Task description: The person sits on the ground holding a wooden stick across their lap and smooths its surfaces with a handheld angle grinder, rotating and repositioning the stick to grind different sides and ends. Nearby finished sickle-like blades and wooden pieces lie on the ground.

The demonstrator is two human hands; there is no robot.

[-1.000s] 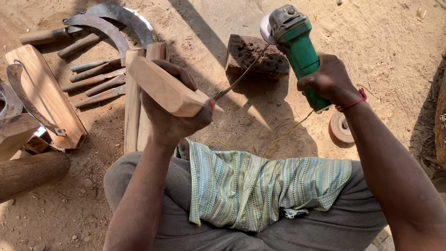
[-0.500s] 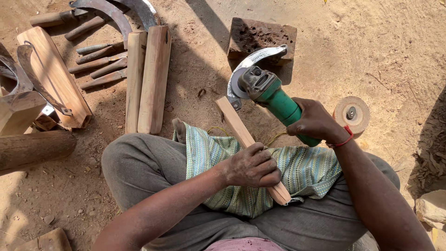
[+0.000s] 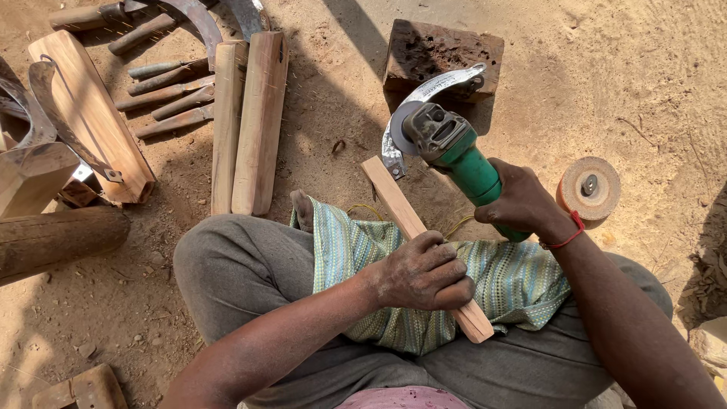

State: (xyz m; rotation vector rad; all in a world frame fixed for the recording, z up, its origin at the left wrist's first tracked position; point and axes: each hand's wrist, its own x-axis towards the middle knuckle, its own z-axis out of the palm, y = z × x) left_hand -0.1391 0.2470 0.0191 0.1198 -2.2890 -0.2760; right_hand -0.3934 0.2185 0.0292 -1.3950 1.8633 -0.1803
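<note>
While both hands clenched: wooden stick (image 3: 401, 208) diagonal, up-left toward green grinder (image 3: 454, 151).

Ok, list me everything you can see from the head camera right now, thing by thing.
wooden strip: 1, pale brown, across the lap, held
angle grinder: 1, green body, disc at the strip's far end
striped cloth: 1, green and white, over the lap
wooden block: 1, dark brown, pitted, behind the grinder
curved blade: 1, silver, against the block
grinding wheel: 1, tan, on sand at right
long planks: 2, light brown, side by side, left of centre
handles: about 4, grey-brown, upper left
flat board: 1, light brown, far left
log: 1, dark, left edge
left hand: grips the strip
right hand: grips the grinder
</note>
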